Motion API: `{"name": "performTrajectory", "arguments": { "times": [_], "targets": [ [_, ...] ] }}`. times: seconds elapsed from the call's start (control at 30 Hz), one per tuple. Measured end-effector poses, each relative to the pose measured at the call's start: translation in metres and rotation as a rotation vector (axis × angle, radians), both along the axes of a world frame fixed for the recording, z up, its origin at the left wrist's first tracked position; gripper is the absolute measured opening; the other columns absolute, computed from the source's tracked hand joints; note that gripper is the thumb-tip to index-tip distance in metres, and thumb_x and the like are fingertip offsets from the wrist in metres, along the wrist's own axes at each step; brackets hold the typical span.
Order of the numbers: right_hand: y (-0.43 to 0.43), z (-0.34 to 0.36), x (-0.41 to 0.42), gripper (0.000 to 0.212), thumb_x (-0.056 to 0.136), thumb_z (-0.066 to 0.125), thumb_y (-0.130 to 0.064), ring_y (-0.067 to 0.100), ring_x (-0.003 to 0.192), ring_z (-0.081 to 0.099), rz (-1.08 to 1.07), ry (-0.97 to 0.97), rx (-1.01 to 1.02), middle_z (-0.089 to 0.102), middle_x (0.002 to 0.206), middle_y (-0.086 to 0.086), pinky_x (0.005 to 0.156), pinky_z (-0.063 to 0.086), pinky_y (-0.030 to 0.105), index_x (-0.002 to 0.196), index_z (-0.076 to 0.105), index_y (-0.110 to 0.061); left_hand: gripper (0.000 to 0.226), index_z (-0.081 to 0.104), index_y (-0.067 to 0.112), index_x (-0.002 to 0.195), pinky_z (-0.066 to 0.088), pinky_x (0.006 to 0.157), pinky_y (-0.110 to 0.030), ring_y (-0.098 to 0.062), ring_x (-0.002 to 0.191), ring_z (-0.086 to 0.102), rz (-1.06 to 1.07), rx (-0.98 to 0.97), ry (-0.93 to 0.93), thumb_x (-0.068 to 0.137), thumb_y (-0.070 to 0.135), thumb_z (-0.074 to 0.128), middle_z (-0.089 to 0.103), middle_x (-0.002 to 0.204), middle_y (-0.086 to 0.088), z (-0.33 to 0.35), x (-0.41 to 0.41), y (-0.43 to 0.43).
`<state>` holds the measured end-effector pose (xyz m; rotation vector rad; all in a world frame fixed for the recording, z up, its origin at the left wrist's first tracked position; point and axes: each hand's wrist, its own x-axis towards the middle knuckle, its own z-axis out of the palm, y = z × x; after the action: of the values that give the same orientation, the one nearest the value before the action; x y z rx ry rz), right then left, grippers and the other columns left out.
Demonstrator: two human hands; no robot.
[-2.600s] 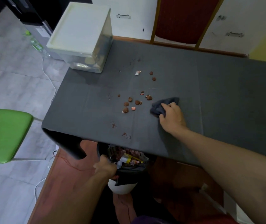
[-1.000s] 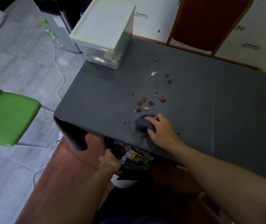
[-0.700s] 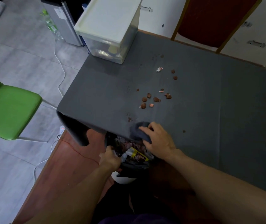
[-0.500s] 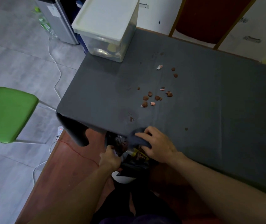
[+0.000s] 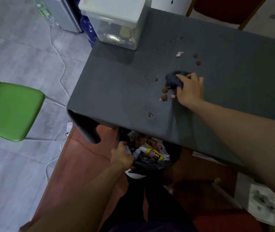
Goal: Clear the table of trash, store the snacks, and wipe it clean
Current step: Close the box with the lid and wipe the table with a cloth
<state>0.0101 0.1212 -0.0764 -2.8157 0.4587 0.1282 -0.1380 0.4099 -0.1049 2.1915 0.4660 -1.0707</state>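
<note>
Grey cloth covers the table, and I see my right hand on it, fingers curled round a bunched dark rag among brown crumbs. Below the near edge my left hand grips the rim of a black-lined trash bin stuffed with wrappers. A clear lidded container stands at the far left corner.
</note>
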Motion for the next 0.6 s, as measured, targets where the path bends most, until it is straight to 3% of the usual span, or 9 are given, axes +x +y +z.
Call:
{"name": "performTrajectory", "arguments": {
  "times": [0.13,0.43,0.6],
  "targets": [
    [0.011,0.002,-0.016,0.045,0.094,0.056,-0.026,0.035,0.115,0.04,0.102,-0.031,0.015,0.049,0.127,0.009,0.099,0.041,0.045,0.138,0.056,-0.026,0.062,0.037,0.015,0.142,0.049,0.097,-0.04,-0.038,0.121,0.049,-0.024,0.005,0.003,0.089,0.032,0.063,0.042,0.139,-0.02,-0.002,0.004,0.002],
    [0.043,0.001,-0.063,0.046,0.09,0.063,-0.027,0.032,0.109,0.042,0.219,-0.04,0.069,0.05,0.12,0.008,0.094,0.043,0.047,0.135,0.059,-0.024,0.067,0.038,0.017,0.142,0.051,0.097,-0.043,-0.035,0.115,0.055,-0.02,0.0,0.006,0.086,0.04,0.065,0.044,0.137,-0.017,-0.001,0.006,0.006],
    [0.057,0.001,-0.09,0.043,0.088,0.064,-0.025,0.03,0.102,0.044,0.276,-0.061,0.11,0.051,0.113,0.007,0.087,0.044,0.044,0.13,0.063,-0.024,0.066,0.036,0.018,0.144,0.053,0.094,-0.039,-0.033,0.112,0.055,-0.022,0.002,0.003,0.086,0.036,0.064,0.044,0.136,-0.015,-0.001,0.005,0.007]
  ]
}}
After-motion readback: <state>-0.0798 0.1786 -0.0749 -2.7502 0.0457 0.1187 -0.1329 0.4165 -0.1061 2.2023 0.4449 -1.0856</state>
